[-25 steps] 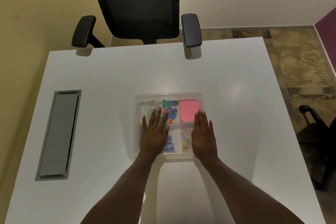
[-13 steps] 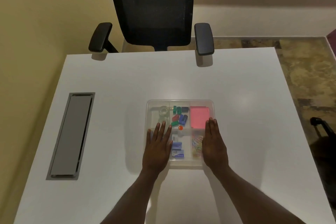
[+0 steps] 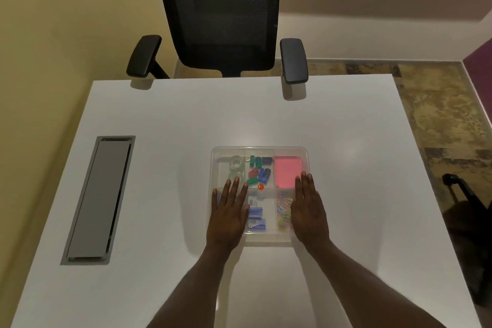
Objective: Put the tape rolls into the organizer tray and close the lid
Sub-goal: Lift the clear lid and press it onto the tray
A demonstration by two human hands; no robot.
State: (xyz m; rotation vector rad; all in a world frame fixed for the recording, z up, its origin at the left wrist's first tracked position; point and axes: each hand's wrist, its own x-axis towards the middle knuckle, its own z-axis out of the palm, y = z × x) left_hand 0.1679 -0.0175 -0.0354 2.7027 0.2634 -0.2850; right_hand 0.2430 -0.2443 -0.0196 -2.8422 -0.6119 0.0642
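Desk space was taken by a white table [image 3: 159,168], with a black chair [image 3: 221,13] at its far edge. Organizer tray [image 3: 259,150] sat centre, its clear lid [image 3: 286,152] on. Left hand [image 3: 227,217] and right hand [image 3: 308,212] lay flat, fingers spread, on the lid's near corners, clasping nothing. Tape rolls [image 3: 236,168] rested inside the far-left compartment.

A white table [image 3: 165,125] is set against a yellow wall [image 3: 53,21]; a black mesh chair [image 3: 223,13] is tucked opposite; mottled brown floor [image 3: 436,120] is seen rightward.
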